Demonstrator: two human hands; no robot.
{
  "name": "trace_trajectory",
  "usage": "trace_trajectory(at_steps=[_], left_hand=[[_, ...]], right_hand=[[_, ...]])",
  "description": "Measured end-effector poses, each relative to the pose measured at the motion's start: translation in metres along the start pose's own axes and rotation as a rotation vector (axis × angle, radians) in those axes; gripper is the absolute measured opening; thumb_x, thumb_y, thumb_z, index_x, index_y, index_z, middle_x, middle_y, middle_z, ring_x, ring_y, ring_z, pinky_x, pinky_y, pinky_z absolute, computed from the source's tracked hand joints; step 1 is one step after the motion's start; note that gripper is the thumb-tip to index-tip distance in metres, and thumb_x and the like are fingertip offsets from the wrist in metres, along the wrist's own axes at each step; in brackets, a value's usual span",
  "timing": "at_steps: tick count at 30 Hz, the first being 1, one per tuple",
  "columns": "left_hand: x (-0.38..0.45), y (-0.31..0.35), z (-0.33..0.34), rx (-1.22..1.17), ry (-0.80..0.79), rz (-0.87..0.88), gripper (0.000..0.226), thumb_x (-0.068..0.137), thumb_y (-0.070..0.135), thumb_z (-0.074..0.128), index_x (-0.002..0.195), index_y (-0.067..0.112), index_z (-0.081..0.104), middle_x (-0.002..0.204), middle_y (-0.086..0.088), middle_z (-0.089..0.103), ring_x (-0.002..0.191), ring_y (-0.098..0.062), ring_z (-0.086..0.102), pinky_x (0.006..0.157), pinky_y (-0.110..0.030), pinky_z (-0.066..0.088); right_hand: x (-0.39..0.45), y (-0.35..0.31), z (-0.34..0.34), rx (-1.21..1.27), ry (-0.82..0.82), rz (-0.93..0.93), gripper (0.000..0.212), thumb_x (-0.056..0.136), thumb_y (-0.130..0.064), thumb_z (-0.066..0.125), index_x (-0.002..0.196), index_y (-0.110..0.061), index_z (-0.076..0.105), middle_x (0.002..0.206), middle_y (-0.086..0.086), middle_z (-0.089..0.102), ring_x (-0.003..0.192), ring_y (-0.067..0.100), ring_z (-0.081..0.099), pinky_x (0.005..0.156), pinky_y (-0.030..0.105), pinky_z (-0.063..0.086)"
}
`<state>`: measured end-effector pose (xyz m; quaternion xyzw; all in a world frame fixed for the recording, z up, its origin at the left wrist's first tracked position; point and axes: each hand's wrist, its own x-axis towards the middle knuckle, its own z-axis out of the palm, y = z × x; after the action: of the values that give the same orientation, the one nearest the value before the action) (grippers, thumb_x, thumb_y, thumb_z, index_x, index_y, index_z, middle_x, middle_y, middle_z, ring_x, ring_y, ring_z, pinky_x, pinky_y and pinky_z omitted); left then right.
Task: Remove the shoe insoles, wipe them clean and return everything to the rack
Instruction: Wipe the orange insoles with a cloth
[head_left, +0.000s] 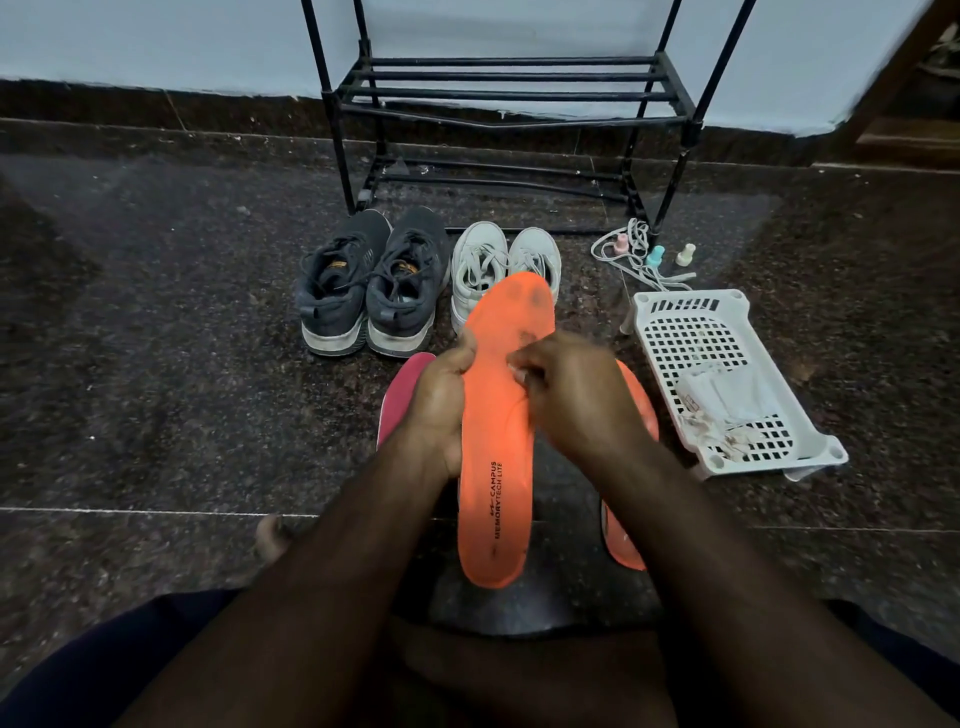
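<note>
Your left hand (439, 400) grips the orange insole (501, 441) by its edge, raised over the floor (182, 364); your right hand (566, 389) pinches something pale against it, too blurred to name

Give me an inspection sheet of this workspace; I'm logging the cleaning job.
Surface: dark speckled stone floor.
Job's things: orange insole held up; second orange insole and red insole on floor; dark shoes, white shoes; black rack, no shoes on visible shelves.
Clutter: white basket holding wipes; three small bottles.
Grippers: left hand grips insole edge; right hand pinches a wipe against it.
Cables: none; loose laces.
Surroundings: pale wall.
</note>
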<state>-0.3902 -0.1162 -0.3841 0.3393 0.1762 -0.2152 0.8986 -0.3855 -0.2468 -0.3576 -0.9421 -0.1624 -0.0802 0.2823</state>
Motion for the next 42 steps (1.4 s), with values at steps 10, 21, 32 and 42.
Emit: trace_trajectory(at_steps=[10,21,32,42], left_hand=[[-0.002,0.03,-0.003,-0.101,0.081,0.213,0.067,0.104,0.055,0.029,0.141,0.003,0.051,0.123,-0.019,0.065,0.105,-0.035,0.064,0.093,-0.046,0.05],[-0.007,0.008,0.006,0.018,-0.017,0.005,0.056,0.104,0.047,0.036,0.103,0.003,0.071,0.091,-0.017,0.074,0.076,-0.029,0.073,0.078,-0.038,0.058],[-0.004,0.025,-0.001,-0.15,-0.026,0.172,0.063,0.107,0.05,0.02,0.126,0.004,0.058,0.106,-0.014,0.075,0.11,-0.03,0.067,0.115,-0.05,0.035],[-0.001,0.023,-0.007,-0.236,-0.04,0.207,0.065,0.106,0.054,0.015,0.121,0.009,0.061,0.102,-0.006,0.077,0.11,-0.028,0.066,0.114,-0.057,0.032]], right_hand=[[-0.011,-0.011,0.004,0.498,-0.167,0.177,0.006,0.082,-0.023,0.075,0.087,-0.027,0.073,0.081,-0.011,0.073,0.075,0.016,0.068,0.079,0.047,0.057],[-0.002,-0.003,0.001,0.427,0.169,0.152,0.01,0.084,-0.019,0.074,0.092,-0.024,0.075,0.092,-0.01,0.071,0.087,0.011,0.066,0.082,0.038,0.055],[-0.024,-0.026,-0.001,0.336,-0.216,0.19,0.007,0.083,-0.017,0.073,0.086,-0.023,0.073,0.075,-0.009,0.072,0.07,0.004,0.067,0.076,0.036,0.056],[-0.029,-0.042,0.007,0.417,-0.213,0.187,0.011,0.083,-0.014,0.072,0.088,-0.023,0.075,0.07,-0.009,0.07,0.065,0.007,0.066,0.071,0.029,0.054]])
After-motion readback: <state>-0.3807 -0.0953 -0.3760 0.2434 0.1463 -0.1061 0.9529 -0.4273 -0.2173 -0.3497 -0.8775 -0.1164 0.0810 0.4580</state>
